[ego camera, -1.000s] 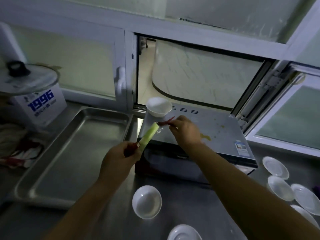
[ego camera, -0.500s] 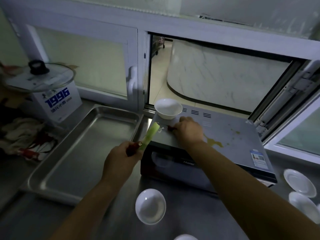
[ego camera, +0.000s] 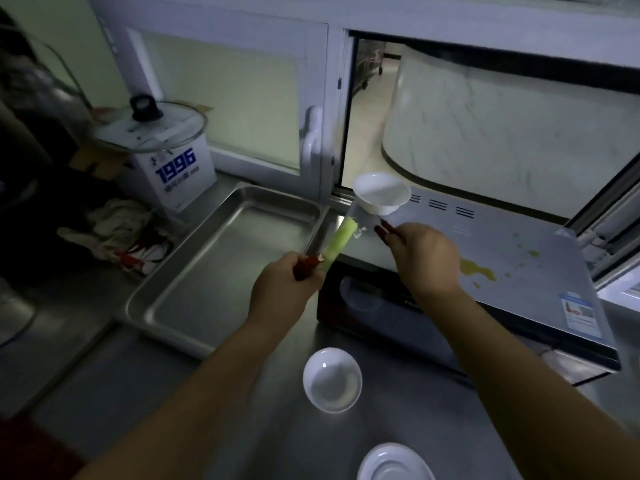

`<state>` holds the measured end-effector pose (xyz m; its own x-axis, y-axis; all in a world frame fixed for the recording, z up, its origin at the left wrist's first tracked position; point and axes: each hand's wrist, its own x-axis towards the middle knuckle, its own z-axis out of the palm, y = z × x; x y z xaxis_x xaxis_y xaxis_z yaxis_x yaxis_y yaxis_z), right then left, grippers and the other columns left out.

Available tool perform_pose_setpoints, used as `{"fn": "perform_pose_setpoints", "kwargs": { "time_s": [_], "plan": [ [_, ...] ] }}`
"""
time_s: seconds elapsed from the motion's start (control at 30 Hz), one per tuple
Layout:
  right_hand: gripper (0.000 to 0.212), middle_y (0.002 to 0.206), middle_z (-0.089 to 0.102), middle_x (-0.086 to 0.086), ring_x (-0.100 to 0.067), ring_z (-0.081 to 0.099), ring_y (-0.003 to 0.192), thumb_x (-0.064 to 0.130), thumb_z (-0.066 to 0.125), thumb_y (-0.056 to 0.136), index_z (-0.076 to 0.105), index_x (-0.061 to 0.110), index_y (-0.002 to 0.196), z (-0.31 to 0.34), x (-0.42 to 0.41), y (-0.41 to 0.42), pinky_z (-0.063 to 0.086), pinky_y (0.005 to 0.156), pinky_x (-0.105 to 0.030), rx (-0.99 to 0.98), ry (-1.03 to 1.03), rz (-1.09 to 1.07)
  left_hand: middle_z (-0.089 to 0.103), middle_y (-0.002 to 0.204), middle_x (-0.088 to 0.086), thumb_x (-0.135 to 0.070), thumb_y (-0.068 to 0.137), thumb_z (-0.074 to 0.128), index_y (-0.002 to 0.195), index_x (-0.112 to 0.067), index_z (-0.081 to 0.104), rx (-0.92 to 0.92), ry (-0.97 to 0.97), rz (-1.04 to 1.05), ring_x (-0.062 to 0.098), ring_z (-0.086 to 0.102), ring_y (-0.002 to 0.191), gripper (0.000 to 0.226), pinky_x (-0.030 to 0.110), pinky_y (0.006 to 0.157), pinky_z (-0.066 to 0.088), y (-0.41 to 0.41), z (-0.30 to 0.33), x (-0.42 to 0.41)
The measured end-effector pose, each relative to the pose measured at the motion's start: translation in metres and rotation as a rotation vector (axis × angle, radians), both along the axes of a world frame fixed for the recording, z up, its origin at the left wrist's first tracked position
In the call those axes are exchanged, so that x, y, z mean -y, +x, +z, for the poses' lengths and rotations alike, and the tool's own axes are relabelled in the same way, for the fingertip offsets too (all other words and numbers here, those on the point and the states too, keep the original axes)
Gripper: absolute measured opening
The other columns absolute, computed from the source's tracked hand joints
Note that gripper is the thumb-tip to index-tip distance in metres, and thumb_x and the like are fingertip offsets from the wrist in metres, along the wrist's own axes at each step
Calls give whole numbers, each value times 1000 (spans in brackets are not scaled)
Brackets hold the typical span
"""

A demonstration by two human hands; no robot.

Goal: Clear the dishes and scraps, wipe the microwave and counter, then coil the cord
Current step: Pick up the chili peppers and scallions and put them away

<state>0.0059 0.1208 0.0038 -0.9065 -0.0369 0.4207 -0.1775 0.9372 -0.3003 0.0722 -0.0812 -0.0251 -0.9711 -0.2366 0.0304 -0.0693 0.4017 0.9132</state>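
Scraps on the microwave – right hand pinches a red chili; left hand grips a green stalk

The counter and tray are grey steel. The microwave has a silver-grey top with yellow stains and a dark front. The bowls are plain white. The stalk is pale green. A white box bears blue "1996" lettering.

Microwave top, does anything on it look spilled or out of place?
Yes. A yellow spill with smaller drops is smeared across the top of the microwave, and a white bowl sits at its back left corner.
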Motion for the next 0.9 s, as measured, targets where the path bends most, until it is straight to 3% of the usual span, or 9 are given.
{"fn": "perform_pose_setpoints", "kwargs": {
  "time_s": [0.1, 0.2, 0.33, 0.43, 0.57, 0.63, 0.73, 0.83, 0.9],
  "plan": [
    [38, 52, 50, 2, -21, 49, 52, 40, 52, 93, 55, 13, 66, 4, 19, 27, 31, 45, -28, 35, -316, -2, 61, 66, -2, -36, 74, 66, 74, -23, 60, 2, -2, 25, 15, 55, 62, 15, 39, 61, 48, 6, 0, 10],
    [19, 72, 68, 0, -18, 63, 69, 28, 52, 94, 61, 17, 81, 4, 43, 47, 49, 62, -33, 138, -582, 51, 61, 65, -5, -38, 73, 66, 73, -28, 60, 11, -32, 30, 11, 57, 62, 12, 33, 59, 47, 7, -3, 25],
    [16, 66, 60, 4, -16, 58, 61, 24, 45, 97, 51, 17, 83, -7, 86, 58, 43, 52, -28, 201, -608, 103, 60, 61, -16, -44, 70, 62, 71, -36, 59, 16, -11, 46, -1, 53, 53, 9, 12, 46, 38, 4, -7, 55],
    [16, 64, 54, 5, -12, 54, 56, 22, 41, 99, 47, 16, 85, -21, 127, 54, 43, 50, -33, 283, -623, 143, 62, 62, -15, -44, 69, 63, 71, -36, 60, 64, 41, 71, -1, 54, 54, 9, 18, 51, 41, -8, -18, 95],
    [17, 82, 58, 18, 10, 56, 68, 6, 37, 99, 49, 17, 92, -44, 192, 40, 39, 55, -9, 425, -761, 206, 63, 62, -15, -50, 64, 60, 75, -38, 60, 106, 72, 84, -2, 55, 52, 17, 22, 50, 41, -29, -39, 166],
    [25, 91, 61, 15, 7, 55, 74, -1, 35, 97, 53, 17, 98, -58, 233, 27, 40, 61, -9, 517, -825, 193, 62, 61, -12, -52, 60, 59, 76, -36, 62, 112, 97, 112, 2, 56, 54, 22, 27, 53, 44, -42, -50, 210],
    [32, 80, 59, 12, 2, 53, 66, -4, 36, 96, 58, 19, 101, -76, 306, 1, 38, 55, -5, 604, -887, 140, 63, 62, -8, -49, 60, 60, 75, -38, 62, 129, 99, 173, 13, 59, 62, 18, 36, 62, 50, -62, -67, 285],
    [32, 76, 62, 2, -9, 50, 63, -6, 38, 94, 64, 10, 102, -95, 386, -29, 39, 52, -13, 681, -941, 87, 67, 70, -9, -45, 66, 61, 76, -41, 61, 152, -11, 221, 15, 64, 70, 11, 39, 66, 54, -77, -83, 360],
    [31, 82, 65, -7, -15, 53, 66, -6, 39, 92, 66, 6, 103, -109, 433, -49, 43, 59, -23, 727, -944, 40, 69, 77, -8, -37, 70, 66, 76, -37, 62, 177, -6, 250, 18, 65, 76, 7, 43, 72, 55, -83, -93, 404]
  ]
}}
